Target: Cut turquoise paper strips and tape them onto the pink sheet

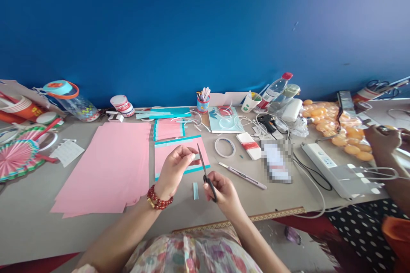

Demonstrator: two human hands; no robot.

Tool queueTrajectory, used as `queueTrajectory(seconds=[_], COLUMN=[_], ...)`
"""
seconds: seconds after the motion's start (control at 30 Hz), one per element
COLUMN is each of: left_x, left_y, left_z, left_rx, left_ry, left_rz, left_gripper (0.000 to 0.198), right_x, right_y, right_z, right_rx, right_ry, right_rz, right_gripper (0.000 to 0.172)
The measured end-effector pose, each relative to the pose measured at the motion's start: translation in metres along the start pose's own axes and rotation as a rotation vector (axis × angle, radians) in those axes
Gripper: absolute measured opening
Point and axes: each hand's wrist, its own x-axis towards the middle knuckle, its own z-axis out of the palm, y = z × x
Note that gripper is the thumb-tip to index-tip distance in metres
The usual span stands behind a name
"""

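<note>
Your left hand (174, 167) pinched the paper strip (194, 156) sideways; your right hand (225, 193) gripped scissors (204, 169), blades upright at its end.

Left hand (174, 166) in pinch — right hand (224, 190) in grip.

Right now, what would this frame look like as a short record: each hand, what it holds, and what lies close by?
left hand: pinches a small pale strip above the table
right hand: holds scissors, blades pointing up at the strip
under the hands: cut teal piece lying flat
to the left: pink sheets
to the right: craft knife, tape roll, power strip
far right: another person's hand
</note>
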Motion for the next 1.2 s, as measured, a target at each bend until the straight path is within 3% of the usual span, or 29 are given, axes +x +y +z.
queueTrajectory(seconds=[0.07,0.13,0.2,0.27,0.33,0.4,0.5,0.63,0.8,1.03,1.2], left_x=[0.003,0.008,0.014,0.018,0.019,0.017,0.013,0.011,0.02,0.025,0.03], left_y=[-0.003,-0.007,-0.008,-0.004,0.002,0.008,0.008,-0.004,-0.019,-0.03,-0.022], left_z=[-0.004,-0.013,-0.028,-0.043,-0.056,-0.065,-0.068,-0.065,-0.065,-0.071,-0.067], left_rx=[0.058,0.272,0.679,1.057,1.186,1.106,0.976,0.969,0.828,0.834,0.965], left_ry=[-0.014,-0.051,-0.116,-0.088,-0.03,-0.021,-0.096,-0.211,-0.236,-0.287,-0.322], left_rz=[0.016,0.064,0.161,0.278,0.304,0.244,0.146,0.063,-0.037,-0.046,0.074], left_gripper=[0.018,0.015,0.009,0.009,0.011,0.013,0.014,0.015,0.022,0.024,0.023], right_x=[0.002,0.006,0.01,0.013,0.012,0.009,0.003,0.002,0.013,0.011,0.004], right_y=[-0.001,-0.004,-0.009,-0.013,-0.015,-0.013,-0.011,-0.021,-0.042,-0.046,-0.036], right_z=[-0.003,-0.012,-0.027,-0.043,-0.058,-0.069,-0.08,-0.101,-0.134,-0.148,-0.145], right_rx=[-0.024,-0.146,-0.402,-0.72,-0.942,-1.051,-1.162,-1.358,-1.541,-1.554,-1.541], right_ry=[0.023,0.058,0.117,0.214,0.288,0.296,0.293,0.344,0.362,0.387,0.42], right_rz=[-0.014,-0.038,-0.064,-0.064,-0.047,-0.034,-0.012,-0.028,0.091,0.225,0.325], right_gripper=[0.04,0.038,0.035,0.032,0.03,0.029,0.025,0.024,0.019,0.019,0.018])
